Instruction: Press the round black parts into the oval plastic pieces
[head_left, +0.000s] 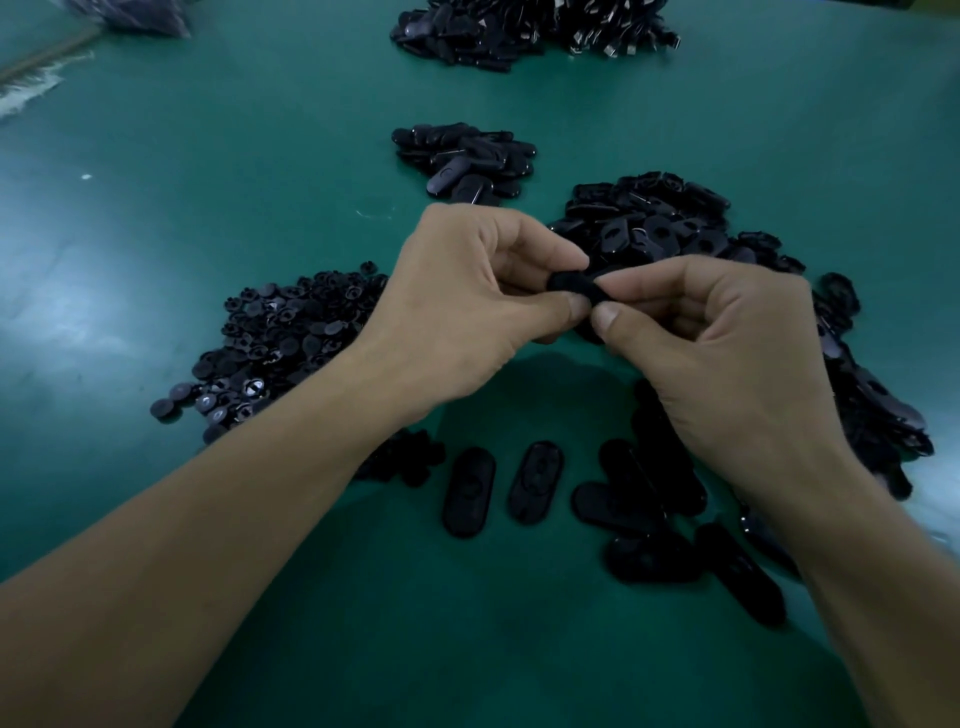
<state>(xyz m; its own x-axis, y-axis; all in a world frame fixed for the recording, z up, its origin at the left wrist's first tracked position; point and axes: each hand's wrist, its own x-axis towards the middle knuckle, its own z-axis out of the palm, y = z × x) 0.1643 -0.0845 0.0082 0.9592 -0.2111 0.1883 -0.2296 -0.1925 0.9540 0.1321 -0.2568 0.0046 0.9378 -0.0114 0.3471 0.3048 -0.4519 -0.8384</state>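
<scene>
Above green table (260, 156): oval piece (574, 285) pinched between your left hand (467, 296) and right hand (727, 353), thumbs meeting on it. Likely light, stiff, slick plastic; grip long edges, press at centre. Round black parts (291, 332) heaped at left

Teal-green table (208, 182) all over, paler sheen on the left. Black round parts (280, 338) left, a few greyish on top. Glossy black ovals (665, 228) right and near. Far pile (535, 26) black with silvery glints. Purplish bag (140, 15) far left.
</scene>
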